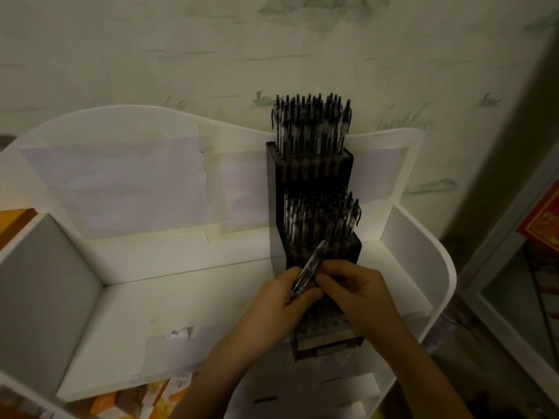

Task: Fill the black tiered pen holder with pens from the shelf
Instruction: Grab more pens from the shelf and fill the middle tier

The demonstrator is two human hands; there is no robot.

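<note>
The black tiered pen holder (308, 170) stands on the white shelf (181, 300), right of centre. Its top tier and middle tier are packed with several dark pens (311, 125) standing upright. Over the lowest tier, my left hand (284, 300) grips a clear-barrelled pen (310, 269) that slants up to the right. My right hand (354, 288) pinches the same pen from the right side. Both hands cover most of the lowest tier, so its slots are largely hidden.
The shelf has a curved white back panel (145, 164) with taped paper, a divider wall on the left (48, 282) and a rounded right side wall (423, 252). Orange and white boxes (145, 400) lie on a lower level. A red box (541, 222) sits at far right.
</note>
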